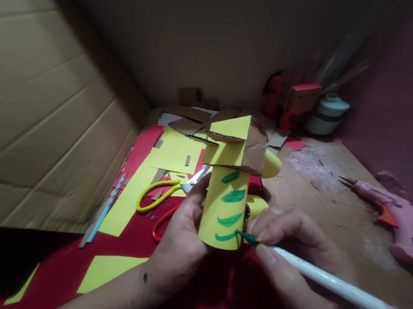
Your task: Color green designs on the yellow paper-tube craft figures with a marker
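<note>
My left hand (186, 228) is wrapped round the side of an upright yellow paper tube model (215, 206), which has a box-shaped cardboard head (226, 153) partly covered in yellow paper. Green curved stripes run down the tube's front. Pinched in my right hand (296, 245) is a green marker (323, 275) with a white barrel. Its green tip touches the end of the lowest stripe. Scissors (159, 194) with a yellow and a red handle lie behind my left hand, partly hidden by it.
A pink hot glue gun (399, 215) lies on the right. Yellow paper pieces (123, 209) and a blue pencil-like stick (107, 209) are on the left. At the back stand a red paper-and-cardboard model (299, 101) and a pale green container (327, 114). A large cardboard panel (48, 121) leans at left.
</note>
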Demonstrator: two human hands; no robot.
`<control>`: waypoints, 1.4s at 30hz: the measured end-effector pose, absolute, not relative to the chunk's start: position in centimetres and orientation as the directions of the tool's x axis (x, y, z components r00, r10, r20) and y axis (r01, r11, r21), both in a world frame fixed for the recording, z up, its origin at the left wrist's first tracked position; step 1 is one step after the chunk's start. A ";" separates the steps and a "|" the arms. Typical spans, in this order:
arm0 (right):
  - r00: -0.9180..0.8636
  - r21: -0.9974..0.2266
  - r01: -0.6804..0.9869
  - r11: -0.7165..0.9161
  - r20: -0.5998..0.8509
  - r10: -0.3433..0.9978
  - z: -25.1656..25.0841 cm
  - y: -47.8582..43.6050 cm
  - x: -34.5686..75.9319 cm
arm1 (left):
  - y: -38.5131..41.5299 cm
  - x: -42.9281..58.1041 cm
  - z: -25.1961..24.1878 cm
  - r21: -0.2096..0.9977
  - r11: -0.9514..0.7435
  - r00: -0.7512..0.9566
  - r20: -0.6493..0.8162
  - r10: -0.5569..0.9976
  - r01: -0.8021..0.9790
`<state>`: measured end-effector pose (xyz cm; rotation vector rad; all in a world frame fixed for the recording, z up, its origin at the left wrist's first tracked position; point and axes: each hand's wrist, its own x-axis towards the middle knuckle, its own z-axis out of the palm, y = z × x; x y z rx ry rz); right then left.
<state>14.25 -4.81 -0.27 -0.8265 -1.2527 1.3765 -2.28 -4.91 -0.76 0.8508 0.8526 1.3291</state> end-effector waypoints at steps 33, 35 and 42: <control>-0.161 -0.956 -0.293 0.016 0.066 0.985 0.7 -5.1 13.6 | -5.0 -2.3 -0.5 0.870 0.110 -0.002 -0.126 0.992 -0.481; -0.164 -0.962 -0.269 0.050 0.097 0.982 0.6 -4.9 13.7 | -5.0 -2.3 -0.5 0.875 0.111 -0.017 -0.134 0.991 -0.472; -0.154 -0.965 -0.228 0.133 0.170 0.973 -0.1 -4.8 13.9 | -4.9 -2.3 -0.6 0.863 0.102 0.004 -0.115 0.993 -0.495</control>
